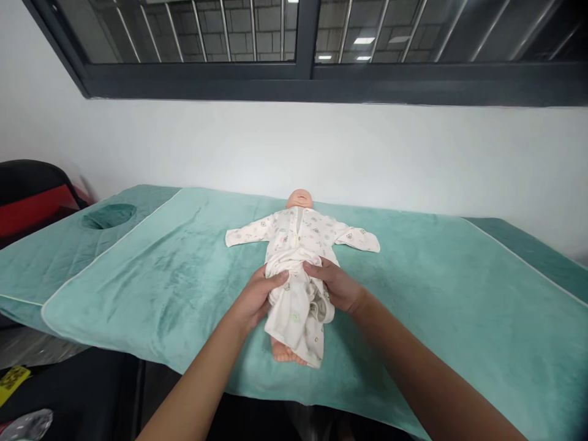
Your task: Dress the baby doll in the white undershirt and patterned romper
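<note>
A baby doll [300, 198] lies on its back on the green cover, head toward the wall. It wears a white printed baby top [307, 229] with both sleeves spread out sideways. White printed baby pants [294, 315] are bunched around its hips and legs, and its bare feet [282, 350] show below one leg of them. My left hand [261, 294] grips the pants at their left side, thumb on top. On the right side, my right hand [334, 283] holds the bunched waist, thumb on the cloth. The fingers of both hands are partly hidden under the fabric.
The padded bed with its green plush cover [151, 288] runs along a white wall under a dark window frame [303, 79]. A face hole [109, 216] is at its left end. A black and red chair [37, 202] stands at far left, with a black seat [78, 392] at the lower left.
</note>
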`<state>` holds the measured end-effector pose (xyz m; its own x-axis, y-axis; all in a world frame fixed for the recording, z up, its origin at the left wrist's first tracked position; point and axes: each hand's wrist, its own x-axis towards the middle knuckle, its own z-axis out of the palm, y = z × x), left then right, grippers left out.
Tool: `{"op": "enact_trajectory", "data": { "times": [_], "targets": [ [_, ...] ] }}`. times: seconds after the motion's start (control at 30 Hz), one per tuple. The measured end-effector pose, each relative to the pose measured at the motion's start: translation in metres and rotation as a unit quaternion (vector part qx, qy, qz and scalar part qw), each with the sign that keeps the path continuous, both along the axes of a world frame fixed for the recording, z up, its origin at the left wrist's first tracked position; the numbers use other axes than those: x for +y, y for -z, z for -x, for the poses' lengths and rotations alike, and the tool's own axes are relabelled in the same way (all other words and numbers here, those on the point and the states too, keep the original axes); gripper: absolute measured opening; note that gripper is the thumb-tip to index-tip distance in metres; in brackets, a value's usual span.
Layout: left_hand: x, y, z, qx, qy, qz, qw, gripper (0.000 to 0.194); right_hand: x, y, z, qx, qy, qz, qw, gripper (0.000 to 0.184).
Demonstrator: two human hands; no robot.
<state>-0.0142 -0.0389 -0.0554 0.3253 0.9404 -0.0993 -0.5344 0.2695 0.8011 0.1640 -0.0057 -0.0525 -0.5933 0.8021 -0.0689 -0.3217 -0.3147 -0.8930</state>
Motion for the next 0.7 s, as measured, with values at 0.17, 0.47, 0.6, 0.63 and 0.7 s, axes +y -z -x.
{"op": "enact_trajectory", "data": {
  "times": [0.17,0.47,0.6,0.63,0.7],
  "targets": [
    [0.004,-0.008,-0.011,-0.038,-0.099,0.039,0.994,0.045,-0.003,-0.022,-0.001,-0.163,-0.149,-0.069,0.973,0.045],
    [-0.06,0.005,-0.013,-0.029,-0.162,0.136,0.977,0.049,-0.004,-0.021,0.014,-0.376,-0.033,-0.299,0.876,0.015],
    [-0.096,0.043,-0.003,0.046,-0.189,0.178,0.965,0.051,-0.007,-0.02,0.025,-0.486,-0.092,-0.365,0.789,0.029],
    [-0.103,0.052,-0.001,0.057,-0.188,0.184,0.963,0.052,-0.008,-0.019,0.027,-0.508,-0.099,-0.376,0.768,0.032],
    [-0.117,0.066,-0.001,0.056,-0.194,0.199,0.959,0.055,-0.011,-0.017,0.03,-0.54,-0.109,-0.391,0.737,0.031]
  ]
}}
